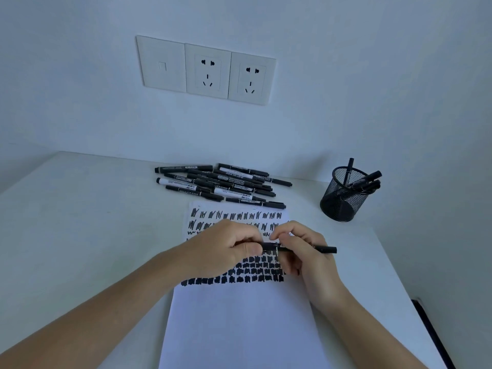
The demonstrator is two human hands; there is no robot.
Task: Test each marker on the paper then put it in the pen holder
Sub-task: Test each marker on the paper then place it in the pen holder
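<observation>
Head view: both hands clamp one black marker (324,249), held level just above the scribbled paper (239,320).
Loose markers (221,185) piled behind the paper; left hand (226,249) curls round the marker's left end, right hand (306,251) pinches its barrel, hands almost touching; mesh pen holder (343,201) far right, several markers inside.
</observation>
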